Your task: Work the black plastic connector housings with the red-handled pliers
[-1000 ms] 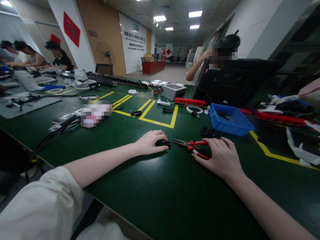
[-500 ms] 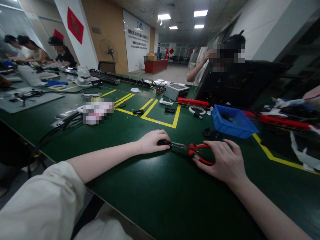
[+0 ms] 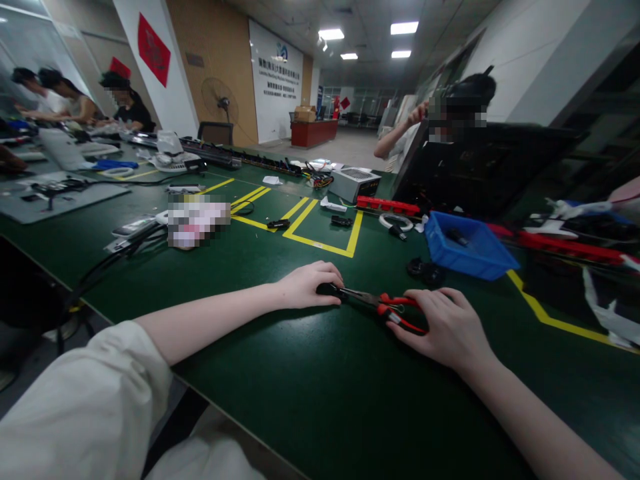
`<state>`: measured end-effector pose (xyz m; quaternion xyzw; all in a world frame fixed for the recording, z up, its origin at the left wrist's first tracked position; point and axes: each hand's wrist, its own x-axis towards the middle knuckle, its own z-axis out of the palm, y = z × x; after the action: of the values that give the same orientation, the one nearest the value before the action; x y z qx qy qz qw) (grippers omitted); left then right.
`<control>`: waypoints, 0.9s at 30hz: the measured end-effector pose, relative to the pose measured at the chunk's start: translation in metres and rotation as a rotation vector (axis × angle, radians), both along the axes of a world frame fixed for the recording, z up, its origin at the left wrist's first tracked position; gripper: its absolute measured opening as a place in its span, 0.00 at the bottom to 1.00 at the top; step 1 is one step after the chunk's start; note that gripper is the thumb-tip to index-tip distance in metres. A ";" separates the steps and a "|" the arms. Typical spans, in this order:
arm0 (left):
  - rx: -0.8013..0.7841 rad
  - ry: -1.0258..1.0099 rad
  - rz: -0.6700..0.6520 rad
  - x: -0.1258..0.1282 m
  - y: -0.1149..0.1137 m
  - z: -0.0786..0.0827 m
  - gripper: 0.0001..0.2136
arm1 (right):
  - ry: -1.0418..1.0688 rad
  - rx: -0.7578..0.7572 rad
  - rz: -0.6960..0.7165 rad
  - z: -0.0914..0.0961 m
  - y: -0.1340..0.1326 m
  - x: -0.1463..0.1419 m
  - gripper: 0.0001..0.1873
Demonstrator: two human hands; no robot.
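Note:
My left hand [image 3: 307,285] rests on the green table [image 3: 320,380], its fingers curled around a small black part [image 3: 327,289]. My right hand [image 3: 445,327] grips the red handles of needle-nose pliers [image 3: 385,305]. The metal jaws of the pliers point left and meet the black part under my left fingers.
A blue bin [image 3: 467,245] and a black object [image 3: 424,270] sit just beyond my right hand. Yellow tape [image 3: 320,243] outlines areas on the table. A grey box [image 3: 357,183], cables and a red strip [image 3: 387,205] lie farther back. A person [image 3: 450,113] sits opposite; others work at far left.
The pliers moved left until their jaws reached the black part in my left hand. My right hand closed around the handles. The left hand stayed put.

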<state>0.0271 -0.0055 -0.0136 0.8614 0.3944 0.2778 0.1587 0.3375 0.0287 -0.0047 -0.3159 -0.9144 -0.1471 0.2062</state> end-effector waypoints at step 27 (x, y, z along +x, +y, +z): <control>0.004 -0.016 -0.054 0.000 0.000 0.001 0.10 | -0.023 -0.308 -0.056 0.005 0.000 -0.004 0.21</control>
<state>0.0275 -0.0057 -0.0122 0.8699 0.3691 0.2808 0.1676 0.3331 0.0289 0.0002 -0.3676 -0.9191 -0.0145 0.1409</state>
